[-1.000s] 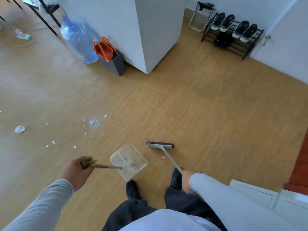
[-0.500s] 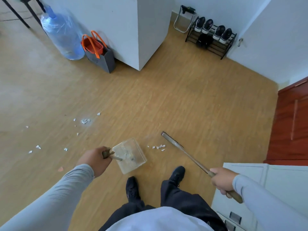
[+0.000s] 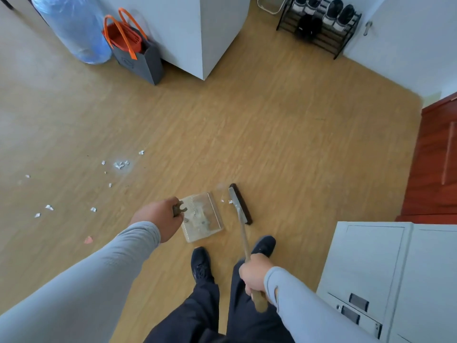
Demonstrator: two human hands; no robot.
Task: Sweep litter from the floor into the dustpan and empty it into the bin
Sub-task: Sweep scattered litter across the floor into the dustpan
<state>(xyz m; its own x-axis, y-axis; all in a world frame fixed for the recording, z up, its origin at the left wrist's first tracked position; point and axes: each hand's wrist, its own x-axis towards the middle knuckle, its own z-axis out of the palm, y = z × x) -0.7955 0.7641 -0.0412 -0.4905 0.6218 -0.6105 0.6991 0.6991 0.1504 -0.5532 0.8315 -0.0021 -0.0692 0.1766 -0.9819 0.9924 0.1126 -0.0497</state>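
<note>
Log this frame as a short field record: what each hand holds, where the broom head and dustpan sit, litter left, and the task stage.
left hand: grips the dustpan handle
right hand: grips the broom handle
dustpan: clear, on the floor ahead of the feet, some debris inside
broom head: on the floor just right of the dustpan's open edge
scraps between them: a few white bits, not yet in the pan
scattered litter: white bits on the floor to the left, unswept
bin: not identifiable in view
stage: sweeping into the pan; emptying not begun
</note>
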